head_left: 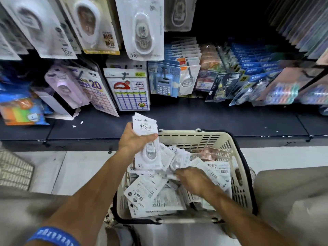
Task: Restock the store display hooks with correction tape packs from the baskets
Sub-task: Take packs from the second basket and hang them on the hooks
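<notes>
A cream plastic basket [195,139] with a black rim sits on the floor between my knees, filled with several white correction tape packs [145,194]. My left hand [134,141] grips a small stack of white packs [147,139] upright above the basket's left side. My right hand [191,180] reaches down into the basket, and its fingers touch the loose packs; motion blur hides whether it grips one. The same white packs hang on a display hook [142,27] at the top centre.
Hooks above carry other correction tapes [92,25], label sheets [130,93], calculators [164,80] and blue stationery packs [252,68]. A dark shelf base [195,119] runs across ahead of the basket. A second basket's edge [14,169] shows at left on the tiled floor.
</notes>
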{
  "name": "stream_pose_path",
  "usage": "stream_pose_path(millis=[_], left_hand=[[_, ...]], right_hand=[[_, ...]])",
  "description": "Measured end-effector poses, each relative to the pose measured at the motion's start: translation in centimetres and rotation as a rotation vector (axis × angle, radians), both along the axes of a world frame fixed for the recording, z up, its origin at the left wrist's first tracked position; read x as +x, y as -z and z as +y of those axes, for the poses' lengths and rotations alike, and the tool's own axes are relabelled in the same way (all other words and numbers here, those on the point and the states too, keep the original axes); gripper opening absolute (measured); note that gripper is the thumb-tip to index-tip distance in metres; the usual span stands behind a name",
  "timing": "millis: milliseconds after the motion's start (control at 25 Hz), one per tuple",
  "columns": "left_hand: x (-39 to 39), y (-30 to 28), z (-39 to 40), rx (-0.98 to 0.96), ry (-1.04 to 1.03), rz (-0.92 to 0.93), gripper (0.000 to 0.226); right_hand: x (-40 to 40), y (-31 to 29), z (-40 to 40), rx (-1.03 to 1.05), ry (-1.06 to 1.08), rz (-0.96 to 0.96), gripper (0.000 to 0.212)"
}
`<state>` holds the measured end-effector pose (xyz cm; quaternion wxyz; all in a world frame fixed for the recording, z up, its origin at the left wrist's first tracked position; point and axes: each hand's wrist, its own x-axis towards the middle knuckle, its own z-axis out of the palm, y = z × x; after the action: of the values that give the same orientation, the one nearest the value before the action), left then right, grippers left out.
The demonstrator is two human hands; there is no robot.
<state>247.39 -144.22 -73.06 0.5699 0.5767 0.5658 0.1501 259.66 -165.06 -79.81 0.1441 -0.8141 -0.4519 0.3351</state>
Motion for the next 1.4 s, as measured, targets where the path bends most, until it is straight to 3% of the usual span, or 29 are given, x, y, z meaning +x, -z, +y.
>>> stream_pose_path(millis=[80, 160, 200, 240, 320, 400, 520, 600, 720, 840, 920, 1000, 1040, 1080, 1160, 1200, 1240, 1320, 1400], left_hand=[[-0.3, -0.6, 1.2, 0.096, -0.026, 0.119, 0.076], [-1.1, -0.6, 1.4, 0.100, -0.040, 0.142, 0.074], [-1.2, -0.3, 1.1, 0.050, -0.032, 0.048, 0.067], [-1.0, -0.3, 0.4, -0.031, -0.027, -0.070, 0.057], [0.1, -1.3, -0.7, -0.195, -0.064, -0.256, 0.047], [0.8, -2.4, -0.3, -0.318, -0.129, -0.301, 0.060], [0.5, -3.7, 0.9, -0.511, 0.066, -0.313, 0.088], [0.4, -3.6, 0.8, -0.507, 0.103, -0.304, 0.078], [0.8, -2.9, 0.5, -0.429, -0.022, -0.289, 0.058], [1.2, -2.8, -0.8, -0.493, 0.137, -0.306, 0.073], [1.0, -2.9, -1.3, -0.461, 0.237, -0.221, 0.085], [1.3, -2.6, -1.1, -0.391, 0.234, -0.158, 0.081], [1.4, -2.5, -0.9, -0.355, 0.212, -0.137, 0.077], [1.4, -2.4, -0.6, -0.324, 0.181, -0.121, 0.075], [1.1, -2.1, -0.3, -0.272, 0.117, -0.102, 0.079], [0.8, -1.8, -0.3, -0.255, 0.102, -0.090, 0.084], [0.6, -1.6, -0.5, -0.244, 0.098, -0.079, 0.087], [0.2, -1.2, -0.6, -0.216, 0.113, -0.056, 0.086], [0.0, -1.2, -0.4, -0.147, 0.165, -0.021, 0.079]], right_hand=[[3.6, -1.6, 2.3, 0.126, 0.260, 0.020, 0.018], [5.1, -3.0, 2.9, 0.269, 0.557, 0.380, 0.022], [4.8, -3.8, 3.0, 0.307, 0.618, 0.564, 0.022], [4.2, -4.4, 3.3, 0.310, 0.599, 0.651, 0.021], [2.6, -5.4, 4.5, 0.319, 0.490, 0.640, 0.020], [1.9, -6.3, 6.3, 0.373, 0.432, 0.570, 0.020], [1.9, -7.6, 7.9, 0.399, 0.374, 0.473, 0.021], [1.8, -7.9, 8.0, 0.416, 0.391, 0.502, 0.020], [1.3, -7.8, 7.5, 0.431, 0.463, 0.551, 0.019], [1.1, -7.1, 7.3, 0.413, 0.525, 0.556, 0.016], [2.0, -6.7, 6.9, 0.391, 0.552, 0.739, 0.016], [3.6, -6.3, 5.5, 0.317, 0.540, 0.929, 0.015], [4.6, -5.6, 4.2, 0.209, 0.461, 0.843, 0.010], [5.5, -4.6, 2.6, 0.019, 0.283, 0.607, 0.020], [5.9, -1.6, -0.8, -0.509, -0.105, -0.007, 0.075], [5.3, -0.6, -2.3, -0.646, -0.174, -0.194, 0.093], [4.6, -0.2, -3.4, -0.693, -0.206, -0.312, 0.094], [3.7, -1.0, -3.0, -0.668, -0.267, -0.455, 0.070], [4.5, -3.5, 0.0, -0.471, -0.253, -0.570, 0.043]])
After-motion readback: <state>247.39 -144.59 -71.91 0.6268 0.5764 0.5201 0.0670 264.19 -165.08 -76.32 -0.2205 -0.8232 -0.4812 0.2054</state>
